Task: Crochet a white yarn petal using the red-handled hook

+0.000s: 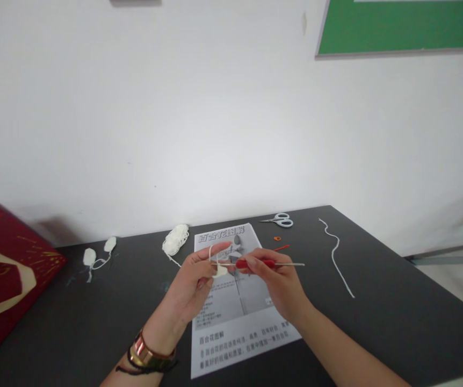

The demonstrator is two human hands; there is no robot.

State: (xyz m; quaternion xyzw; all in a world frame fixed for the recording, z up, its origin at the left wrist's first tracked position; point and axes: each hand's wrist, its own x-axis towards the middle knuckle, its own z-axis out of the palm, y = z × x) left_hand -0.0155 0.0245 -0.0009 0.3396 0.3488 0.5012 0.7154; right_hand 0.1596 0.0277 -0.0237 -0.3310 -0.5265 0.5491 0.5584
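Observation:
My left hand (194, 282) is raised over the printed sheet (239, 328), fingers pinched on a small white crocheted piece (220, 271), with white yarn looped over the forefinger. My right hand (280, 282) is closed round a crochet hook with a red handle (258, 263); its metal shaft sticks out to the right and its tip meets the white piece. A bracelet and watch sit on my left wrist. A ball of white yarn (175, 239) lies on the dark table (396, 312) behind my left hand, its strand running toward my hands.
Two small white crocheted pieces (98, 253) lie at the left. A red gift bag (1, 274) stands at the far left edge. Scissors (279, 220), a small orange marker (277, 238) and a loose white strand (336, 255) lie at the right. A white wall rises behind.

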